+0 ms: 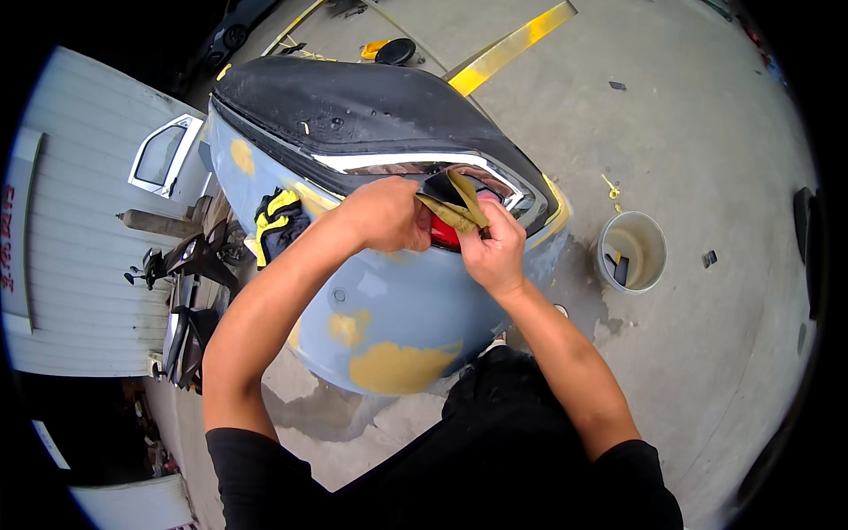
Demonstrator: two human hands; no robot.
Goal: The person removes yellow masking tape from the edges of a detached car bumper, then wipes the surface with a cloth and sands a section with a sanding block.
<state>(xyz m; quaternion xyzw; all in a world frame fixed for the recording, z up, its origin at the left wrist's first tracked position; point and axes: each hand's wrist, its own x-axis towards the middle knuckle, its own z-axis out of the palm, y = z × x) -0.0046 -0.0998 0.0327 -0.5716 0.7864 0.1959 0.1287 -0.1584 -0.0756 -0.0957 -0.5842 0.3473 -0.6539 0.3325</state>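
Both my hands are at a folded sheet of sandpaper (462, 210), dark on one face and olive-brown on the other. My left hand (389, 216) is closed at its left edge. My right hand (496, 250) pinches it from the right, thumb up along the sheet. The sandpaper is held just over a red lamp (444, 233), which it partly hides. Around the lamp lies a grey-blue car body part (406, 305) with tan filler patches (402, 367), a chrome strip (389, 162) and a black section (344, 97).
A black and yellow cloth item (281, 223) lies on the part, left of my left forearm. A bucket (652, 256) with dark pieces inside stands at right on wet concrete. Yellow stand bars (512, 49) reach out behind. A scooter (190, 300) and white door (166, 155) are at left.
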